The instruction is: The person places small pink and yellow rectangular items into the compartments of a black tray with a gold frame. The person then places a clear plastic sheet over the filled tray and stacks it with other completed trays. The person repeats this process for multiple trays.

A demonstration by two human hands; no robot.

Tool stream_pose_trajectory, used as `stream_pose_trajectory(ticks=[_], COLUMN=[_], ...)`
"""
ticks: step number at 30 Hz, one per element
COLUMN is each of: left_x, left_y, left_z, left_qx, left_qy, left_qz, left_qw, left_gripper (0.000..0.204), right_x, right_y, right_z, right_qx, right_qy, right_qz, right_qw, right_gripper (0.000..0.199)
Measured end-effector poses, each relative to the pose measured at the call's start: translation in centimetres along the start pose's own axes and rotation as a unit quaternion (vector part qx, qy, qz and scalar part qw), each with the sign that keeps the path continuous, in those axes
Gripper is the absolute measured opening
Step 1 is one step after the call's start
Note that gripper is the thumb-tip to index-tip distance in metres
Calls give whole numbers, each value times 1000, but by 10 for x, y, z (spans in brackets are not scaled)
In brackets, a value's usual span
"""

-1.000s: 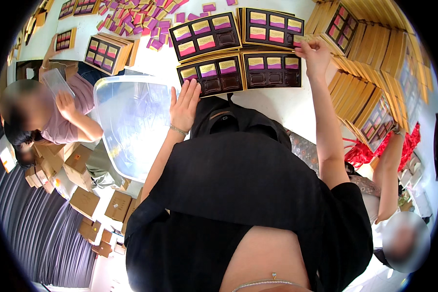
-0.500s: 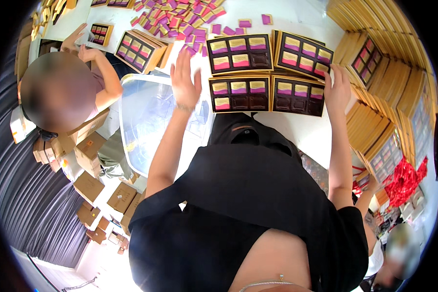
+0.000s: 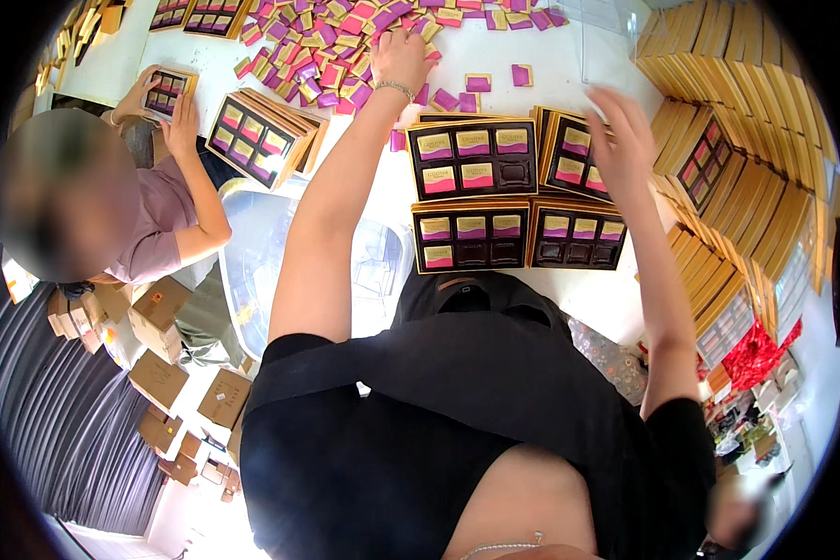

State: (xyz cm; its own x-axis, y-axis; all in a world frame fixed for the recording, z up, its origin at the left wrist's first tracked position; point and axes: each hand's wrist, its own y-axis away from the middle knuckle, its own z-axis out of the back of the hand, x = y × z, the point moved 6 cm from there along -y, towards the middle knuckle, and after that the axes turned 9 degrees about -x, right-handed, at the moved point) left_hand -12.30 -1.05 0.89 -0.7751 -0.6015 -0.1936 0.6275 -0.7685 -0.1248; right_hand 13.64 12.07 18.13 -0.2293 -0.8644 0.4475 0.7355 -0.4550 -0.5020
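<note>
Four open gold-rimmed boxes with dark trays lie in a square on the white table: upper left box, upper right box, lower left box, lower right box. Each holds pink, purple and gold wrapped squares, and the lower two have bare slots. My left hand, with a bracelet on its wrist, reaches into the pile of loose wrapped squares beyond the boxes, its fingers bent down onto them. My right hand hovers blurred over the upper right box with its fingers spread and nothing in it.
Stacks of shut gold boxes fill the right side. At the left a seated person handles a small open box, beside another filled box. A clear plastic tub and cardboard cartons stand lower left.
My left hand has gone from beside the lower left box forward into the loose pile. My right hand has lifted from the lower right box's edge to above the upper right box.
</note>
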Motion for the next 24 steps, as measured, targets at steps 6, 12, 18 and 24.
stream_pose_trajectory(ticks=[6, 12, 18, 24], left_x=[-8, -31, 4, -13], left_y=[3, 7, 15, 17], left_z=[4, 29, -48, -9], left_qx=[13, -26, 63, -43], left_qy=[-36, -23, 132, -22], left_qz=[-8, -43, -133, -275], left_qw=[999, 998, 980, 960], left_gripper=[49, 40, 30, 42], right_x=[-30, -41, -35, 10], right_y=[-73, -61, -63, -69], right_z=[-229, -265, -248, -102], right_qx=[199, 219, 174, 63], right_qy=[29, 75, 70, -101], right_qz=[141, 137, 154, 136], right_qw=[969, 963, 970, 984], right_gripper=[26, 24, 22, 25])
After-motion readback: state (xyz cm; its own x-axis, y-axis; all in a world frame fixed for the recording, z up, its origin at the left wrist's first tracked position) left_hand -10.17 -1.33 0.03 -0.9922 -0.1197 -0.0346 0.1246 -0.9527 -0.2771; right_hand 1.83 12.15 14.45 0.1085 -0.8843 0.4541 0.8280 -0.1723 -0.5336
